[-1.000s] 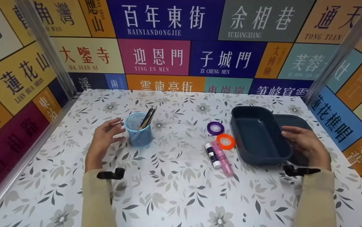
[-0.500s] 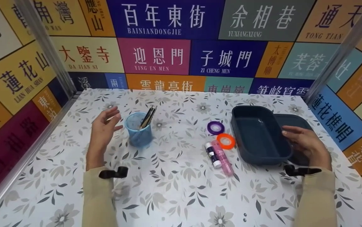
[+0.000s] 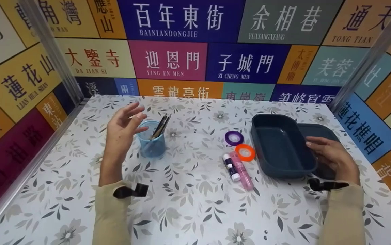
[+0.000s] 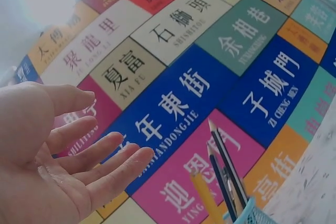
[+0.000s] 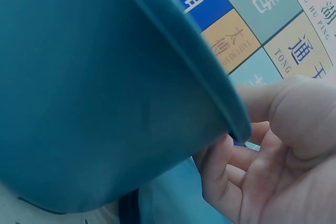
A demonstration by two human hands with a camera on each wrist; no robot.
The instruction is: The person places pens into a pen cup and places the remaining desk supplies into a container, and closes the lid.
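Observation:
My left hand [image 3: 122,127] is raised at the left of a light-blue mesh pencil cup [image 3: 153,148], overlapping its rim in the head view. In the left wrist view its fingers [image 4: 107,169] are spread and loosely bent, with nothing held. Pencils [image 4: 231,174] stand leaning in the cup. At the right, my right hand [image 3: 337,158] pinches the near-right rim of a dark blue rectangular box [image 3: 274,149]. The right wrist view has the thumb over the rim and curled fingers [image 5: 218,174] outside, below it. Inside, the box holds nothing visible.
Partly behind the box lies its dark lid [image 3: 321,131]. Left of the box are a purple tape roll [image 3: 229,137], an orange tape roll [image 3: 251,153], a glue stick [image 3: 231,167] and a pink tube [image 3: 242,173]. Sign-printed walls [image 3: 168,61] enclose the floral tabletop [image 3: 188,211].
My left hand has risen and shifted away from the cup's side, then right toward its rim, its fingers pointing higher. The right hand stays at the box, which has not moved.

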